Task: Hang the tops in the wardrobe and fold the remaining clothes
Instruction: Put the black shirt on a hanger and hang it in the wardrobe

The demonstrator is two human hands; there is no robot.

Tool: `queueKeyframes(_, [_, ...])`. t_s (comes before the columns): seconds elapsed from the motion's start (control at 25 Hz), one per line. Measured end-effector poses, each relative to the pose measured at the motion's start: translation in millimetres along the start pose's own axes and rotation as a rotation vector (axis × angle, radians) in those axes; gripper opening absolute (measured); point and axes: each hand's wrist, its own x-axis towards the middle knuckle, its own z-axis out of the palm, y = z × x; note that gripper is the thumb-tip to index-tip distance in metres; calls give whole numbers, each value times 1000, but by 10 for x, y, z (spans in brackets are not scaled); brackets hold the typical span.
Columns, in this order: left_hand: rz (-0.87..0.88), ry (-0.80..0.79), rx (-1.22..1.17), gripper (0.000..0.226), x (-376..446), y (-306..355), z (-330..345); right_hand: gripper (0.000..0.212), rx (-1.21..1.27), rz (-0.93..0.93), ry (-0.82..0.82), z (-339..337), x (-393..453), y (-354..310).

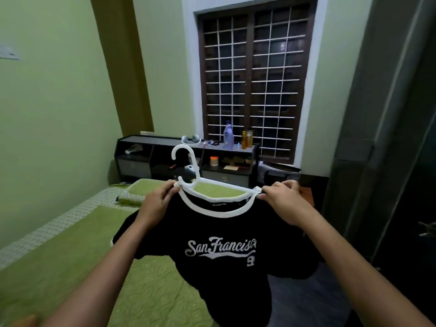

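A black T-shirt [226, 267] with a white collar and white "San Francisco" lettering hangs in front of me on a white plastic hanger [188, 166]. My left hand [157, 204] pinches the shirt's left shoulder at the hanger's end. My right hand [286, 201] pinches the right shoulder at the other end. The hanger's hook points up and to the left. The shirt's lower part drops out of the frame. The dark wardrobe [389, 138] stands at the right.
A bed with a green cover [70, 251] and a green pillow [141, 190] lies at the left, under the shirt. A black shelf unit [146, 140] with bottles and headphones stands below a barred window [254, 79]. A striped bag [278, 173] sits beside it.
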Motion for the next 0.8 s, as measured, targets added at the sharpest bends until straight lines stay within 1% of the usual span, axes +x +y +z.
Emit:
queueKeyframes(0.12, [93,-96,-13,26,383,252,669,37,83,11,-34,-103,105,360])
queueKeyframes(0.24, [148,-212,-25,22,796,358,1196,31,144,52,66,-149,193,827])
queueKeyframes(0.36, [146,-288,22,35,1299,281,1488,29,202,166,122,-155,344,1461])
queueKeyframes(0.4, [136,-300,27,33,1498,247,1600,29,231,201,130,-135,416,1664])
queueKeyframes(0.48, [135,-284,105,29,1848,282,1852,32,259,252,154,-100,569,1939])
queueKeyframes(0.52, [186,-243,179,31,2023,355,2044,33,245,276,178,-79,686,2052])
queueKeyframes(0.64, [444,-96,310,45,2475,644,2694,33,206,336,258,-84,1098,2349])
queueKeyframes(0.72, [486,-108,245,38,2848,710,3016,27,230,380,275,-118,1330,2588])
queueKeyframes(0.8, [461,-182,124,31,3321,727,3246,15,158,451,229,-210,1490,2882])
